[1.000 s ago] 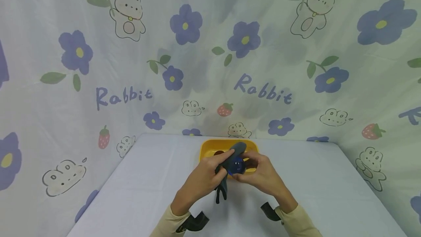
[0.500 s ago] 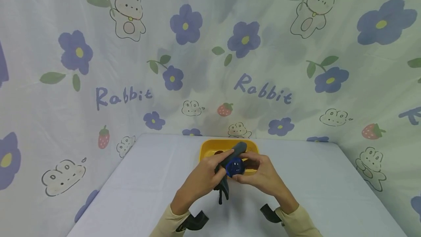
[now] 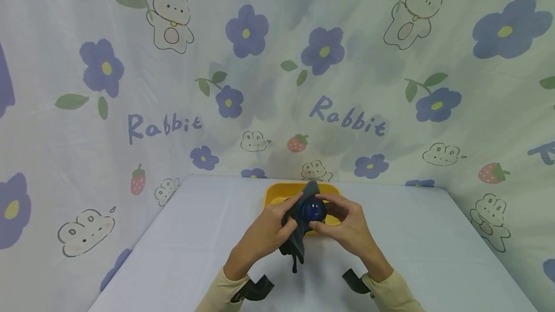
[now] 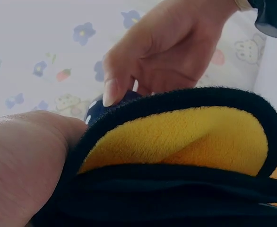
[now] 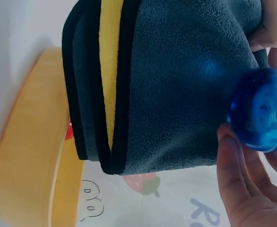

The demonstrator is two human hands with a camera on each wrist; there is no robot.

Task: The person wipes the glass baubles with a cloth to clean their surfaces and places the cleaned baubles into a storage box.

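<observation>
My left hand point(image 3: 270, 227) grips a folded towel point(image 5: 181, 90), dark grey fleece with black edging and a yellow inner side. That yellow side point(image 4: 190, 137) shows plainly in the left wrist view. A transparent dark-blue ball point(image 3: 314, 209) is pinched between the thumb and fingers of my right hand point(image 3: 351, 225). The ball lies close against the grey face of the towel, above the near side of the yellow tub. In the left wrist view the towel hides most of the ball.
Behind the hands, a yellow tub point(image 3: 277, 189) stands near the far edge of the white table point(image 3: 208, 235). Something red point(image 5: 69, 130) shows inside it, mostly covered by the towel. A curtain point(image 3: 269, 85) printed with rabbits and flowers hangs behind the table.
The ball has gone down a little and then up to the right against the towel. The towel's upper end is now more upright, and its loose lower end has swung slightly right.
</observation>
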